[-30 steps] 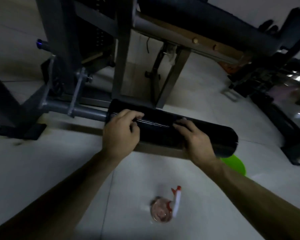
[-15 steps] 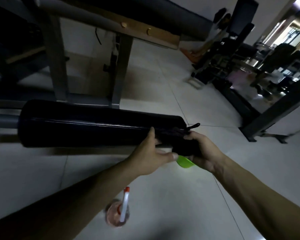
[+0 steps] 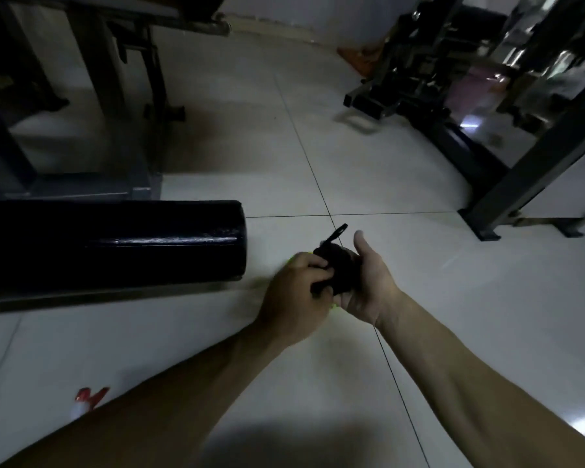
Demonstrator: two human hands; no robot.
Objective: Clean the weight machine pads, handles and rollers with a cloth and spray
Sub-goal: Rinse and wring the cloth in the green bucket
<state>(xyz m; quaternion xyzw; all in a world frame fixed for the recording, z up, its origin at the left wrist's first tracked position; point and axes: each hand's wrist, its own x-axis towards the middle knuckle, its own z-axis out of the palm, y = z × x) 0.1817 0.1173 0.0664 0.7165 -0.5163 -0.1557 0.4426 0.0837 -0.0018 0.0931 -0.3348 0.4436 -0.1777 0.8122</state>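
Grip of both hands is curled round the black cloth (image 3: pixel 339 265), bunched between them just off the free end of the roller (image 3: pixel 115 244) and apart from it; the left hand (image 3: pixel 294 293) is on the roller's side, the right hand (image 3: pixel 370 285) beyond; the roller's long axis runs leftward from there, so the left hand is nearer; the spray bottle (image 3: pixel 86 400) stands nearside of the roller, half hidden, its contents not to be told.

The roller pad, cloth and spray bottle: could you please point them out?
black roller pad (image 3: pixel 115 244), head view, glossy side.
dark cloth (image 3: pixel 339 270), head view, bunched middle.
spray bottle (image 3: pixel 88 396), head view, red trigger head.
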